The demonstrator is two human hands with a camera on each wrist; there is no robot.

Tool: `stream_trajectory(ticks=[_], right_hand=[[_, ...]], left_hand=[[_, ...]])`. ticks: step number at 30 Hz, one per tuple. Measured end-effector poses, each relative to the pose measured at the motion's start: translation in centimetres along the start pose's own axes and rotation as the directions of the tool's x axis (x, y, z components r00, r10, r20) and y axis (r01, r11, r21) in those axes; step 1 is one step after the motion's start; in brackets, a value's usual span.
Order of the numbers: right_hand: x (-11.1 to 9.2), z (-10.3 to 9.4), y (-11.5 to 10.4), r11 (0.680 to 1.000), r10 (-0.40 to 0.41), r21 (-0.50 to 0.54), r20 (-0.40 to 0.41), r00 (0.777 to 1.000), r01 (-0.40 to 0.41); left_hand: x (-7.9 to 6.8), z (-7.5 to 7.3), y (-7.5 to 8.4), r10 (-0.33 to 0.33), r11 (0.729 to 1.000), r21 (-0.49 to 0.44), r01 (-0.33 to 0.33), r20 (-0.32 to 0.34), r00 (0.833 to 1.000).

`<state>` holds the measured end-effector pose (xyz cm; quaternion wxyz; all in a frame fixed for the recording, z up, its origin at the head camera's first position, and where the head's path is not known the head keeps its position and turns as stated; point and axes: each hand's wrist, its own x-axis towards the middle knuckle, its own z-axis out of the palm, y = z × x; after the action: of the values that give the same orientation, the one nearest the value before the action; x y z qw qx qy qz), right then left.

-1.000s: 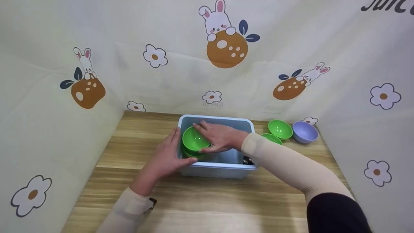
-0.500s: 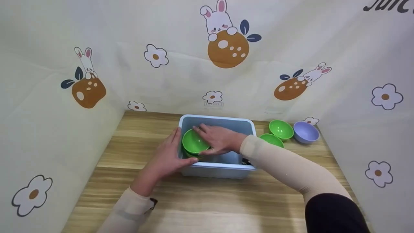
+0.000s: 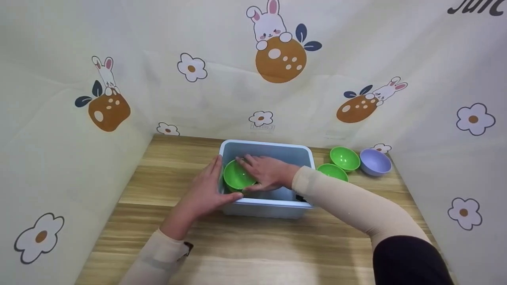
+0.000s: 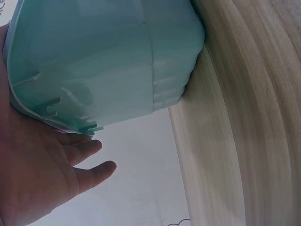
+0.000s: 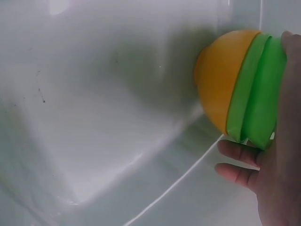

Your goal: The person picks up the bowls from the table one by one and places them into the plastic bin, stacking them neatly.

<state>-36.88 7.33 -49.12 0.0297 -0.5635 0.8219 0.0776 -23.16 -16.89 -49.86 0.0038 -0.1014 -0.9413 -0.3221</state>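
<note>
In the head view, a green bowl [image 3: 237, 177] sits inside the left end of a light blue plastic bin [image 3: 269, 202]. My right hand [image 3: 267, 173] grips this bowl by its right side, thumb near and fingers far. From the right wrist view, the bowl tops a nested stack, with another green bowl [image 5: 241, 89] and an orange bowl [image 5: 218, 75] beneath it. My left hand [image 3: 202, 192] rests against the bin's left end, its fingers extended and its thumb over the near rim. The left wrist view shows that hand [image 4: 37, 165] at the bin's outer wall.
Right of the bin, two green bowls [image 3: 344, 159] [image 3: 333, 172] and a purple bowl [image 3: 375, 162] stand on the wooden table [image 3: 253, 245]. A small dark item [image 3: 300, 198] is partly visible at the bin's right end. Printed cloth [image 3: 222, 99] surrounds the table.
The held green bowl has sunk slightly lower onto the stack, and my right hand has come down with it. My left hand stays at the bin's left end.
</note>
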Motion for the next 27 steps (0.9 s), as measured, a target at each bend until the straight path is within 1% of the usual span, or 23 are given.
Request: stream_trajectory(ticks=[6, 14, 19, 27], right_hand=[[-0.07, 0.15, -0.16, 1.0, 0.008, -0.004, 0.037, 0.999, -0.008], [-0.18, 0.08, -0.25, 0.999, 0.032, 0.037, 0.089, 0.996, -0.035], [-0.24, 0.04, -0.3, 0.997, 0.041, 0.059, 0.095, 0.995, -0.047], [-0.28, 0.19, -0.36, 0.996, 0.053, 0.072, 0.094, 0.994, -0.06]], left_hand=[[-0.05, -0.04, 0.11, -0.003, 1.0, 0.002, 0.003, -0.008, 1.0], [0.07, 0.01, -0.07, 0.001, 1.0, -0.008, -0.001, -0.012, 1.0], [0.16, 0.01, -0.09, -0.005, 1.0, -0.005, 0.005, -0.01, 1.0], [0.05, 0.05, 0.0, 0.004, 1.0, -0.002, -0.004, -0.009, 1.0]])
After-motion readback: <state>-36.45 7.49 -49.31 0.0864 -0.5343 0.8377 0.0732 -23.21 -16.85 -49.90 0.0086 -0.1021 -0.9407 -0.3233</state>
